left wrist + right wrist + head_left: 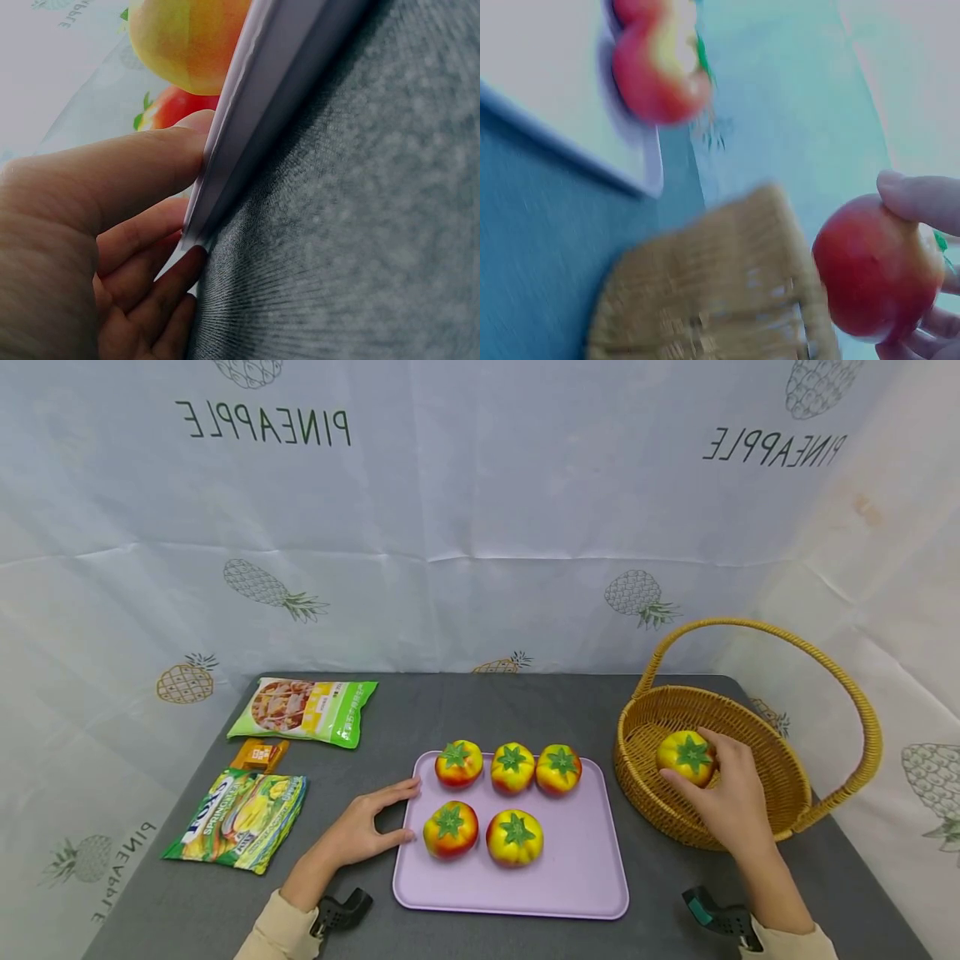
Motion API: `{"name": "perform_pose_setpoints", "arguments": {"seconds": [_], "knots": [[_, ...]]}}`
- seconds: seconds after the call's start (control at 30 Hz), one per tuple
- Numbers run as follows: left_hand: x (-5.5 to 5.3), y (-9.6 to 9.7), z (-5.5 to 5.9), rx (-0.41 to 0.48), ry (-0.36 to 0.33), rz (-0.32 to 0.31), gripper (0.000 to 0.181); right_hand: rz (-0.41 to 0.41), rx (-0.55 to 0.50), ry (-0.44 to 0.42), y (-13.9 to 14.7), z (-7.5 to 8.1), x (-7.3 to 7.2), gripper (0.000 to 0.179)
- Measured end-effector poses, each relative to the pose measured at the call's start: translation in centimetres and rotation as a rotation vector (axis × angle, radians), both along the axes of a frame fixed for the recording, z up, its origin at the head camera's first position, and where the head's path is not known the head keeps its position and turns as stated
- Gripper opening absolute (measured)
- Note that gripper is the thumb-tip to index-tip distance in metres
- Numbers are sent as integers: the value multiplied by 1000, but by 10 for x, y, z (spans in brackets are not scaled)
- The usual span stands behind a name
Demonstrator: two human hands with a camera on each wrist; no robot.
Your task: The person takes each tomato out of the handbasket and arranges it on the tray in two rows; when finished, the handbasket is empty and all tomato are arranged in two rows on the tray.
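My right hand grips a yellow-red tomato with a green star-shaped top, thumb on one side and fingers on the other. It holds the tomato at the mouth of a wicker basket; in the right wrist view the tomato shows its red underside above the blurred basket wall. My left hand rests against the left edge of a lilac tray, thumb and forefinger spread apart. Up close, the left thumb touches the tray rim. Several tomatoes sit on the tray.
To the left lie a green-and-white food packet, a small orange packet and a green-yellow packet. The basket's tall handle arches over its opening. A pineapple-print cloth hangs behind the grey table.
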State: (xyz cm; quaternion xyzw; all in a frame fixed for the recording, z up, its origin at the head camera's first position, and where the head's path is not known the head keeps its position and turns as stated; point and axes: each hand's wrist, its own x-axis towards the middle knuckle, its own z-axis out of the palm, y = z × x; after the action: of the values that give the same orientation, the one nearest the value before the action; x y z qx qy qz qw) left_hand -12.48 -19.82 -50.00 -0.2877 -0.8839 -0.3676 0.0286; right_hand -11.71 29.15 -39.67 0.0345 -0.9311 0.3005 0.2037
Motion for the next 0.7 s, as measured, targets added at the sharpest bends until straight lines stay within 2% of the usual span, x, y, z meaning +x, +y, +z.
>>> {"name": "perform_pose_setpoints", "arguments": {"seconds": [0.3, 0.47, 0.7], "knots": [[-1, 0, 0, -5, -3, 3, 57, 121, -27, 54, -43, -8, 17, 74], [-1, 0, 1, -6, -9, 3, 57, 177, -21, -3, -63, -19, 26, 77], [-1, 0, 0, -8, -16, 1, 57, 249, -31, -79, -87, -46, 37, 78]]}}
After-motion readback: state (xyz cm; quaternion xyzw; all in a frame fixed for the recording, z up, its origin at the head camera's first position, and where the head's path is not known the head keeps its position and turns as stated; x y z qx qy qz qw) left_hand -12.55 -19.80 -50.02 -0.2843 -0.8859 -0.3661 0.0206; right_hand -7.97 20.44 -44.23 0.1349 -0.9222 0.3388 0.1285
